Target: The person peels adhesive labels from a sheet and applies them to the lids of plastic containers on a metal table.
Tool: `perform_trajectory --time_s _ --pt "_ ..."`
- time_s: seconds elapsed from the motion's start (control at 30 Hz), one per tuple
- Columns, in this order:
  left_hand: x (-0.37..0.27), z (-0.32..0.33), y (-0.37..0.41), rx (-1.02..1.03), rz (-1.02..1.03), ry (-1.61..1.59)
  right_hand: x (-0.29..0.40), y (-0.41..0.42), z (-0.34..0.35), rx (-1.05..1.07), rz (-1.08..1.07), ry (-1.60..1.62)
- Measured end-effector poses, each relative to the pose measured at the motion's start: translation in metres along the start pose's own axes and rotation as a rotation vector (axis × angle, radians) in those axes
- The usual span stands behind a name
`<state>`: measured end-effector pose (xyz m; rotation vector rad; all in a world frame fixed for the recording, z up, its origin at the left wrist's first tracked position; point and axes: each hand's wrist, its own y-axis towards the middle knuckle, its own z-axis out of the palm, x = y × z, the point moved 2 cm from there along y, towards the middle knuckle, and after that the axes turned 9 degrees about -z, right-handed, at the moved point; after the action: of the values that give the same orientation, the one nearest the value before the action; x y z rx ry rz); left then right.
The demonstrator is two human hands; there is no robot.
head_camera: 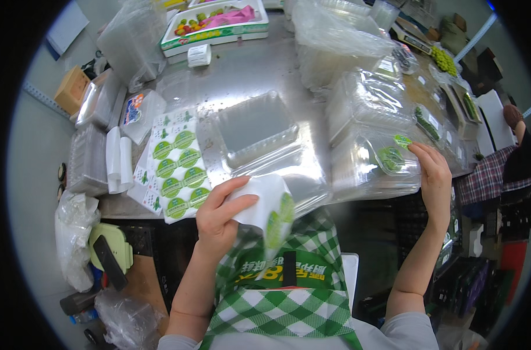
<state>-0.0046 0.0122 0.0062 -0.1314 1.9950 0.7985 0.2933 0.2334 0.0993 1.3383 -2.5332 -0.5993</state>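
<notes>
My left hand pinches a bent white sheet of green stickers above the table's front edge. Between the fingertips of my right hand is a round green sticker, over a stack of clear plastic containers. A green mark shows on or through the top of that stack. An open clear clamshell container lies in front of me on the metal table. To its left lies a flat sheet of round green stickers, partly over other printed sheets.
A white label roll sits near a foam box of small fruit. Bagged containers stand at the back right. More container stacks line the left. A person in a plaid garment is at the far right.
</notes>
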Motion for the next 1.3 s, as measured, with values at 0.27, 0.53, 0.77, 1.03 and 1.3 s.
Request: perform_trajectory --time_s 0.27,0.53,0.77,1.03,1.3 --pt "0.009 0.003 -0.006 0.012 -0.053 0.118 0.052 -0.006 -0.02 0.215 -0.087 0.372" --pt "0.001 0.005 -0.007 0.072 -0.077 -0.025 0.165 0.022 0.044 0.066 -0.42 0.8" --pt "-0.007 0.005 -0.017 -0.032 -0.014 -0.065 0.191 0.032 0.068 -0.062 -0.462 0.87" --pt "-0.006 -0.007 -0.01 0.001 0.196 0.144 0.183 0.032 0.081 -0.047 -0.401 0.819" --pt "-0.003 -0.008 -0.011 -0.122 0.192 0.049 0.189 0.035 0.065 0.03 -0.363 0.999"
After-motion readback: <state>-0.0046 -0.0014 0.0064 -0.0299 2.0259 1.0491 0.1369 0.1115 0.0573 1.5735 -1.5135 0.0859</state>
